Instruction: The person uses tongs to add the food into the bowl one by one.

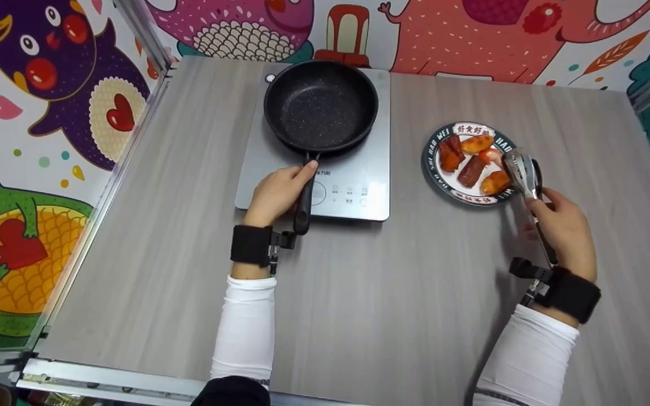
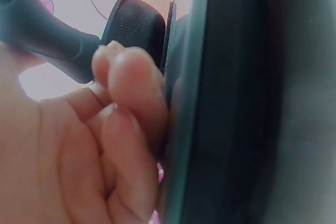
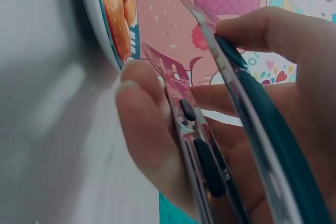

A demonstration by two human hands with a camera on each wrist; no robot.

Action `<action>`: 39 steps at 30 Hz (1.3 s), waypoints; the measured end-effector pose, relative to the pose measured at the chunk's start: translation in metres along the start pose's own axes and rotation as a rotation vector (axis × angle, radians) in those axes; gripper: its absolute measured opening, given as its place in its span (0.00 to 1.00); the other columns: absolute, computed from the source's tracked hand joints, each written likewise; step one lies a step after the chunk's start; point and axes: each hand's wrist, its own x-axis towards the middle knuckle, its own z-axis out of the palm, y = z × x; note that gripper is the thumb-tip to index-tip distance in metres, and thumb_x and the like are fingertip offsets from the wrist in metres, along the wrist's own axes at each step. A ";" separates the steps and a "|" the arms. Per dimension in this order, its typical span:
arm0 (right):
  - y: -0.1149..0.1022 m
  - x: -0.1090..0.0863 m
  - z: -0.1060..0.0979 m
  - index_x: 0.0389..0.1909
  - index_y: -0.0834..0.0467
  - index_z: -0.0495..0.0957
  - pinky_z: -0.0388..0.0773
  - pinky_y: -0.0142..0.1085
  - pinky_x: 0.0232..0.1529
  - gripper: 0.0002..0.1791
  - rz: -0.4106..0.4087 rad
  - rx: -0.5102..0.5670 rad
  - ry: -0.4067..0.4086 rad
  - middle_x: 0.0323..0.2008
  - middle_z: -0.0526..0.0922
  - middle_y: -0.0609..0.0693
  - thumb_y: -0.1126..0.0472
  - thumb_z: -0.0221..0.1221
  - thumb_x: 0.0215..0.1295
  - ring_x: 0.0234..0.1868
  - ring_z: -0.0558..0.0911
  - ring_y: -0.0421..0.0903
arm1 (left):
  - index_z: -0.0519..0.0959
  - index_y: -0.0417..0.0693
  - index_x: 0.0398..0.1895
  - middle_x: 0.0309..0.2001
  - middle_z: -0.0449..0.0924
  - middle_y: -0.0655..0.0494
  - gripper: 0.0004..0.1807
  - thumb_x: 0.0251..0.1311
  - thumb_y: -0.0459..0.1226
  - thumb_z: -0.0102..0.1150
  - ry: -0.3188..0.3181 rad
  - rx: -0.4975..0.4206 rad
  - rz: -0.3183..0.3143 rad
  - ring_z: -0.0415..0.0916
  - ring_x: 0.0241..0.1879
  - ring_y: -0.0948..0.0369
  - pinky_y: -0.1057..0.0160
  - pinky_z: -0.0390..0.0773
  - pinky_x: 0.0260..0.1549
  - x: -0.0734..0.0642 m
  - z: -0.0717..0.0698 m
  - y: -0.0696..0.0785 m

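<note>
A black speckled frying pan [image 1: 322,107] sits on the silver induction cooker [image 1: 353,197], with nothing inside it. My left hand [image 1: 280,194] grips the pan's handle [image 1: 304,206], thumb along the top; in the left wrist view the fingers [image 2: 136,82] curl beside the cooker's edge. On the right, my right hand [image 1: 567,228] holds metal tongs [image 1: 522,175] with dark grips. Their tips hang over the right rim of a patterned plate [image 1: 438,180] holding several pieces of browned food [image 1: 471,171]. The right wrist view shows the two tong arms [image 3: 184,114] standing apart.
The grey wood-look table [image 1: 392,304] carries the cooker and the plate. Cartoon-printed walls [image 1: 471,39] stand behind and at the left. A metal rail [image 1: 105,380] runs along the front edge.
</note>
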 end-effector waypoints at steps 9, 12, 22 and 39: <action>0.004 -0.001 -0.001 0.67 0.58 0.51 0.74 0.38 0.21 0.36 0.043 -0.047 -0.022 0.49 0.71 0.67 0.42 0.43 0.63 0.22 0.81 0.45 | 0.70 0.52 0.22 0.19 0.73 0.53 0.37 0.48 0.73 0.28 -0.004 -0.001 0.005 0.70 0.15 0.57 0.59 0.67 0.19 0.000 0.001 0.000; 0.004 0.000 -0.001 0.67 0.58 0.49 0.72 0.37 0.20 0.37 0.046 -0.075 -0.028 0.50 0.71 0.66 0.42 0.42 0.63 0.21 0.80 0.44 | 0.70 0.52 0.22 0.19 0.72 0.53 0.37 0.48 0.73 0.28 -0.004 -0.007 0.006 0.70 0.15 0.57 0.59 0.67 0.18 0.000 0.002 -0.001; -0.002 0.002 0.005 0.66 0.59 0.51 0.71 0.36 0.20 0.35 0.032 -0.115 -0.036 0.47 0.73 0.66 0.44 0.41 0.63 0.22 0.80 0.47 | 0.71 0.53 0.22 0.20 0.72 0.53 0.37 0.47 0.73 0.29 -0.002 -0.015 0.006 0.70 0.16 0.57 0.59 0.66 0.19 0.000 0.001 -0.002; -0.016 0.007 0.015 0.69 0.54 0.42 0.68 0.39 0.25 0.36 0.006 -0.185 -0.154 0.32 0.78 0.60 0.46 0.41 0.63 0.25 0.77 0.52 | 0.71 0.53 0.23 0.21 0.72 0.53 0.37 0.47 0.74 0.28 -0.012 -0.015 -0.011 0.70 0.17 0.57 0.58 0.66 0.20 0.000 0.000 0.002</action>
